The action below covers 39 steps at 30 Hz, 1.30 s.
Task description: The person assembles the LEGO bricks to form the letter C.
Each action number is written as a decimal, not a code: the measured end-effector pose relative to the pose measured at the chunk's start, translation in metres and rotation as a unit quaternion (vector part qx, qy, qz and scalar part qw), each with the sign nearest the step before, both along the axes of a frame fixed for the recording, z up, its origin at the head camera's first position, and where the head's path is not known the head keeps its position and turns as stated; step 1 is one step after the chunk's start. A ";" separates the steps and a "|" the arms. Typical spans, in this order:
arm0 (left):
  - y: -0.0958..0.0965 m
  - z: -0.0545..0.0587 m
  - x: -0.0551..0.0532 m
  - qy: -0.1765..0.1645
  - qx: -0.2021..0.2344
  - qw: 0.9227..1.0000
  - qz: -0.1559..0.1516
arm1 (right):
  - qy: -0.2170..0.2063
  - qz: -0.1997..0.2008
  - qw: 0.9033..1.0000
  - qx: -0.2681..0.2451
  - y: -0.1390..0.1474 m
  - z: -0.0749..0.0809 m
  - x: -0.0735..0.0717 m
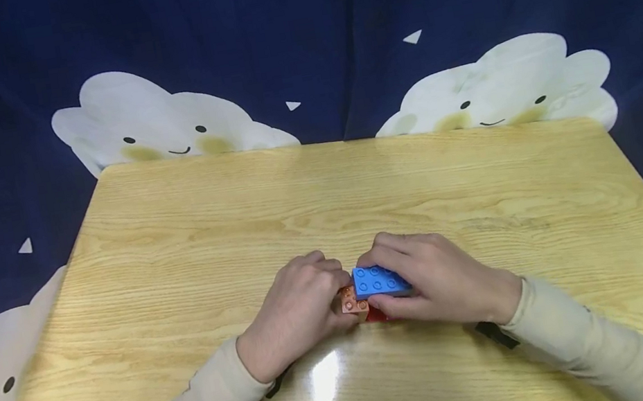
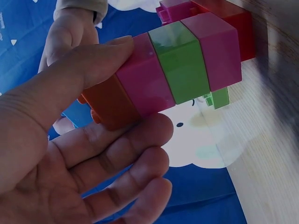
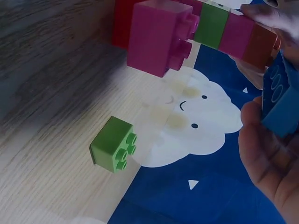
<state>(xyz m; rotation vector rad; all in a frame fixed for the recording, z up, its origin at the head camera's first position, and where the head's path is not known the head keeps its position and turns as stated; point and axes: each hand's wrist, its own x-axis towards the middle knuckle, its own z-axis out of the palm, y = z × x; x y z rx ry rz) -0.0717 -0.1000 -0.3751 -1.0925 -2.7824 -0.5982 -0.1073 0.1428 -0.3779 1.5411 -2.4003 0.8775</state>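
My left hand (image 1: 297, 306) pinches the top of a tower of toy building bricks between thumb and fingers. From the top, the tower has an orange brick (image 2: 110, 103), a magenta brick (image 2: 145, 74), a green brick (image 2: 181, 63) and another magenta brick (image 2: 217, 49). Below it shows a red brick (image 2: 238, 28). In my right hand (image 1: 434, 274) is a blue brick (image 1: 380, 281), gripped between thumb and fingers, close beside the orange brick's top; whether they touch I cannot tell. A separate magenta brick (image 3: 154, 37) rises from the red base beside the tower.
A loose light green brick (image 3: 111, 144) stands on the wooden table (image 1: 235, 214) near the tower, hidden by the hands in the head view. Behind the table hangs a dark blue curtain (image 1: 320, 32) with white clouds.
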 end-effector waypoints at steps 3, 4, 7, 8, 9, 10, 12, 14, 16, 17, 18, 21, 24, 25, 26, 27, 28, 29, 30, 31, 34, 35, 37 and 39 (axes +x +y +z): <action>0.000 -0.001 0.000 0.000 0.002 1.000 -0.001 | 0.001 0.000 1.000 0.002 0.000 -0.001 0.002; 0.000 -0.001 0.000 0.001 0.003 1.000 -0.001 | 0.000 0.000 1.000 0.003 0.000 -0.001 0.003; 0.000 -0.001 0.001 0.001 0.005 1.000 -0.002 | 0.000 0.001 1.000 0.004 0.000 -0.002 0.005; 0.000 -0.001 0.001 0.001 0.005 1.000 -0.002 | 0.000 0.002 1.000 0.004 0.000 -0.002 0.005; -0.001 -0.002 0.001 0.001 0.005 1.000 -0.002 | 0.000 0.003 1.000 0.003 -0.001 -0.002 0.006; -0.001 -0.001 0.001 0.000 0.005 1.000 -0.002 | 0.001 0.004 1.000 0.002 -0.001 -0.002 0.006; -0.001 -0.001 0.001 -0.002 0.004 1.000 -0.001 | 0.004 0.006 1.000 0.001 -0.001 -0.003 0.007; -0.001 -0.001 0.001 -0.003 0.005 1.000 -0.001 | 0.007 0.008 1.000 0.001 -0.002 -0.003 0.008; -0.001 -0.001 0.000 -0.003 0.006 1.000 -0.001 | 0.008 0.008 1.000 0.001 -0.002 -0.003 0.009; -0.001 -0.001 0.000 -0.003 0.007 1.000 -0.001 | 0.007 0.008 1.000 0.001 -0.002 -0.003 0.009; -0.001 -0.001 0.000 -0.002 0.008 1.000 -0.001 | 0.007 0.007 1.000 0.001 -0.002 -0.003 0.009; -0.001 -0.001 -0.001 -0.002 0.010 1.000 0.000 | 0.006 0.005 1.000 0.002 -0.002 -0.003 0.010; -0.001 0.000 -0.001 -0.004 0.008 1.000 0.001 | 0.010 0.003 1.000 0.005 -0.003 -0.003 0.010; -0.001 0.000 -0.001 -0.004 0.006 1.000 0.001 | 0.011 0.002 1.000 0.006 -0.003 -0.003 0.010; -0.001 0.000 -0.001 -0.005 0.005 1.000 0.002 | 0.012 0.001 1.000 0.007 -0.003 -0.003 0.011; -0.001 0.000 -0.001 -0.005 0.003 1.000 0.002 | 0.013 0.001 1.000 0.007 -0.003 -0.003 0.011; -0.001 0.000 -0.001 -0.004 0.001 1.000 0.001 | 0.014 0.001 1.000 0.009 -0.003 -0.003 0.011; -0.001 0.000 -0.001 -0.004 -0.001 1.000 0.001 | 0.015 0.000 1.000 0.010 -0.003 -0.003 0.011; -0.001 0.000 -0.001 -0.002 -0.002 1.000 0.001 | 0.015 0.000 1.000 0.012 -0.004 -0.002 0.011; -0.001 0.000 -0.001 -0.002 -0.002 1.000 0.001 | 0.016 -0.001 1.000 0.015 -0.004 -0.002 0.011; -0.001 0.000 -0.001 0.002 -0.005 1.000 0.001 | 0.015 -0.004 1.000 0.025 -0.005 0.001 0.010; -0.001 0.000 -0.001 0.002 -0.005 1.000 0.002 | 0.014 -0.005 0.999 0.028 -0.005 0.001 0.010; -0.001 0.000 -0.001 0.003 -0.006 1.000 0.002 | 0.010 -0.008 0.999 0.033 -0.005 0.003 0.010; -0.002 0.000 -0.001 0.004 -0.008 1.000 0.002 | 0.008 -0.009 0.999 0.036 -0.006 0.003 0.010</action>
